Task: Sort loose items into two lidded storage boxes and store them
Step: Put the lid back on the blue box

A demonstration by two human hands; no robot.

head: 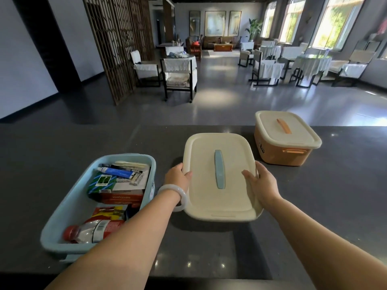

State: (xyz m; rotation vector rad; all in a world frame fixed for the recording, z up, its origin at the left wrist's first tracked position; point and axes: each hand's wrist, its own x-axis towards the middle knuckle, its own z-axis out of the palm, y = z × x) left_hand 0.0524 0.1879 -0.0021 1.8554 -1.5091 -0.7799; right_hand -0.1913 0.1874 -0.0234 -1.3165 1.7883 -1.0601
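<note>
Lid (219, 176) sits gripped at both edges by your left hand (177, 176) and right hand (259, 185); blue box (62, 216) open, full; orange box (282, 152) lidded.

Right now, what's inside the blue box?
The box holds a red-capped bottle, a tube, a green carton, red cartons. What lies under them is hidden, and the left arm, reaching to the lid, covers its near right corner.
</note>
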